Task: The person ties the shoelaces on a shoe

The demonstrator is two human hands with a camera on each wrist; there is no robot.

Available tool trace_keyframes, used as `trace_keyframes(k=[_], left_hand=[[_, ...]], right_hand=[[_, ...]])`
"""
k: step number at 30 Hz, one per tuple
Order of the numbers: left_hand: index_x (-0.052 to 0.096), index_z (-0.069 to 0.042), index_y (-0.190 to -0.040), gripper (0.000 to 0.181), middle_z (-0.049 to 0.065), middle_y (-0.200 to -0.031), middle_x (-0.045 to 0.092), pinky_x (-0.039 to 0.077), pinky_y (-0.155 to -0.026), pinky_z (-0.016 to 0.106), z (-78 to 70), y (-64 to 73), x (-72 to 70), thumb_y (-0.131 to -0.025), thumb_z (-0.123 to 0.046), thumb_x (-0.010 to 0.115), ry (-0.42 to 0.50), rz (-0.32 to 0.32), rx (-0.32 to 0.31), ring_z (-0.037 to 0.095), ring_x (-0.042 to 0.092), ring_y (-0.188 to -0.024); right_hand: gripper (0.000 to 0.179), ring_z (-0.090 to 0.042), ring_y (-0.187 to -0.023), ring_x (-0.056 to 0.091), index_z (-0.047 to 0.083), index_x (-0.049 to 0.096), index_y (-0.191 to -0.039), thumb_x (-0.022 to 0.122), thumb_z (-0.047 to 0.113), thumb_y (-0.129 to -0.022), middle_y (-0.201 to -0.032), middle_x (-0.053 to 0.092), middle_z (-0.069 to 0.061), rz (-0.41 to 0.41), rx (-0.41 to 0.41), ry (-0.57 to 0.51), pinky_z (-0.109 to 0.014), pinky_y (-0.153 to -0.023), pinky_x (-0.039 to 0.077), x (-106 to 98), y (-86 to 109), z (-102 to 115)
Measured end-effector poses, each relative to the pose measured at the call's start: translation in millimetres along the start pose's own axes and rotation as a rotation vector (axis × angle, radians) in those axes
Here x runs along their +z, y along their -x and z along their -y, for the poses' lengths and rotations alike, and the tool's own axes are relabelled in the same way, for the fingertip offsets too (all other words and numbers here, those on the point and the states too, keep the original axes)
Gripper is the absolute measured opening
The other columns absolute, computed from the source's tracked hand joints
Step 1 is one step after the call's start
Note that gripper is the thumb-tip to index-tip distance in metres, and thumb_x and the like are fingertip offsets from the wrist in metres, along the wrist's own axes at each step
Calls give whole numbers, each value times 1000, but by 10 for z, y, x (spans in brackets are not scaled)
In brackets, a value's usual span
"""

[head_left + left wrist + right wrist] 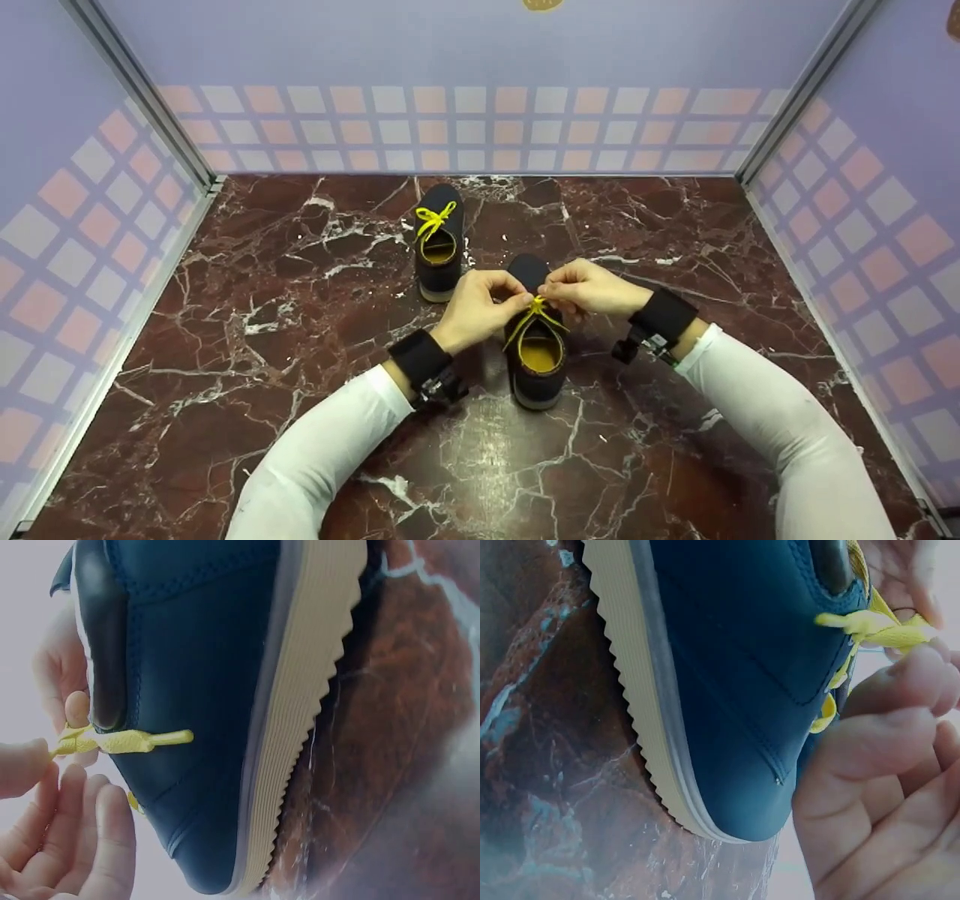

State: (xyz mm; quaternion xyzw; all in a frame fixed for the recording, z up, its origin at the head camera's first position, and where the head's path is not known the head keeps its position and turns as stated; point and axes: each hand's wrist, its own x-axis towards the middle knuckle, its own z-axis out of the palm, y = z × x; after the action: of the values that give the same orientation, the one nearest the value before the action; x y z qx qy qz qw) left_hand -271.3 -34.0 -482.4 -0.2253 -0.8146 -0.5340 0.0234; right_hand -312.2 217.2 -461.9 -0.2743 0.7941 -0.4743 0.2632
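Observation:
A dark shoe (540, 390) with a yellow inside and a pale ridged sole (641, 675) stands upright, its toe pointing away from me. My left hand (480, 307) pinches part of its yellow shoelace (538, 307) between thumb and index finger, on the left of the tongue. From the right, my right hand (592, 289) pinches the lace too, fingertips close to the left ones. Loose lace ends hang down both sides of the opening; one tip lies against the shoe's side (195, 675) in the left wrist view. The fingers partly hide the knot.
A second dark shoe (439, 274), its yellow lace tied in a bow (435, 217), stands farther back to the left. Both shoes are on a dark red marbled tabletop (337, 420). Checked panels (480, 127) enclose the back and sides.

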Motion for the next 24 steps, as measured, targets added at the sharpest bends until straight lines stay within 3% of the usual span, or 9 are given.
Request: trace_keyframes(k=[4, 7, 11, 15, 20, 24], left_hand=[[83, -2, -93, 10, 10, -89, 82, 47, -73, 18, 27, 20, -1, -97, -11, 82, 23, 5, -39, 3, 61, -76], [83, -1, -94, 10, 10, -86, 80, 48, -69, 18, 42, 47, -4, -98, -9, 81, 73, 4, -97, 4, 63, -73], [82, 2, -90, 10, 11, -80, 78, 53, -62, 19, 106, 99, 1, -98, -4, 79, 152, -17, -214, 9, 66, -66], [81, 4, -90, 12, 13, -81, 78, 60, -64, 23, 161, 126, 11, -99, -3, 77, 224, -34, -318, 14, 70, -67], [79, 7, -91, 13, 24, -89, 81, 66, -68, 29, 190, 139, 21, -100, -2, 76, 289, -43, -378, 15, 74, -70], [79, 3, -90, 12, 17, -85, 79, 67, -67, 31, 178, 173, 47, -100, -4, 77, 318, -61, -407, 16, 75, -69]], right_hand=[[38, -11, -53, 54, -4, 62, -82, 58, 17, -114, -64, 55, 4, -15, -1, 1, -26, -50, 48, -11, 8, -51], [37, -10, -53, 54, 0, 61, -79, 60, 17, -112, -63, 55, 5, -40, 0, -31, -26, -52, 51, -21, 51, -127], [35, -8, -53, 56, 6, 61, -76, 60, 10, -110, -63, 57, 7, -80, 39, -147, -24, -53, 53, -4, 150, -303], [34, -8, -55, 60, 10, 67, -77, 59, 8, -111, -67, 62, 6, -103, 93, -287, -23, -55, 53, 52, 202, -445], [31, -10, -58, 63, 9, 70, -81, 61, 10, -110, -70, 64, 4, -149, 129, -368, -23, -59, 58, 139, 202, -470], [31, -10, -58, 65, 10, 68, -78, 61, 10, -109, -67, 63, 4, -219, 154, -336, -24, -59, 60, 226, 209, -450]])
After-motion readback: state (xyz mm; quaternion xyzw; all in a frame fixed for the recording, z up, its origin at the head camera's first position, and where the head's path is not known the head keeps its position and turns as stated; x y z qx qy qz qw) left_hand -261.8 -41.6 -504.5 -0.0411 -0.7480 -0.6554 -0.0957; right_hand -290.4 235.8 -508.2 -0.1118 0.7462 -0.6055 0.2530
